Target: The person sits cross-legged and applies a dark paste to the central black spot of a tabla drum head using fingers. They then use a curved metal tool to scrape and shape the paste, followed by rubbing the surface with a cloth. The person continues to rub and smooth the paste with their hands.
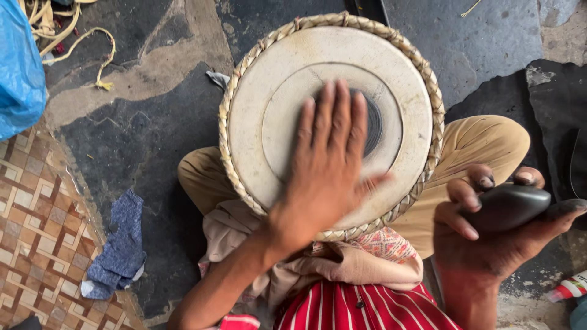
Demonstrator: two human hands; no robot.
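A round drum (269, 91) with a pale skin head, a dark centre patch and a braided straw-coloured rim rests on my lap. My left hand (327, 165) lies flat on the drum head, fingers spread and pointing away from me, partly covering the dark patch. My right hand (489, 235) is off the drum at the right, fingers curled around a smooth dark oval stone (510, 205).
A patterned cloth (367, 260) lies under the drum on my legs. A blue rag (122, 244) lies on the dark stone floor at left beside a patterned mat (36, 232). A blue plastic bag (18, 67) and yellow cords (67, 30) sit top left.
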